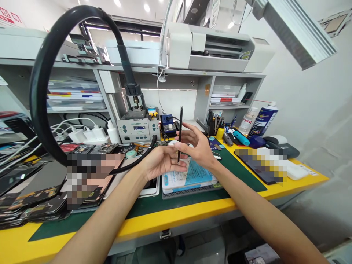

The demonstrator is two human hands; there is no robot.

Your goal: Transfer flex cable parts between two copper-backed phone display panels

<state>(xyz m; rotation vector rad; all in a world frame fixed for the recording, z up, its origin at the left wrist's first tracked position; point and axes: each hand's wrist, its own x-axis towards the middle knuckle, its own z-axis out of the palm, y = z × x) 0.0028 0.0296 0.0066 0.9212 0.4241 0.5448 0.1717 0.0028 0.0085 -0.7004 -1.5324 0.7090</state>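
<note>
A thin black phone [180, 134] is held upright in front of me, seen edge-on, so its screen and back are hidden. My right hand [198, 146] grips it from the right, thumb across the near edge and fingers behind. From the left, my left hand [161, 161] cups its lower part, with the fingers curled against it. Below both hands lies a blue and white printed packet [199, 172] on a flat plastic case [176, 189], near a white-framed tablet [151, 189].
Stacked phone parts [38, 198] cover the left of the green mat [239, 172]. A thick black hose [41, 91] arches from the rework station [134, 128]. Another dark phone [251, 167] lies on the right. A spray can [262, 119] and bottles stand behind it.
</note>
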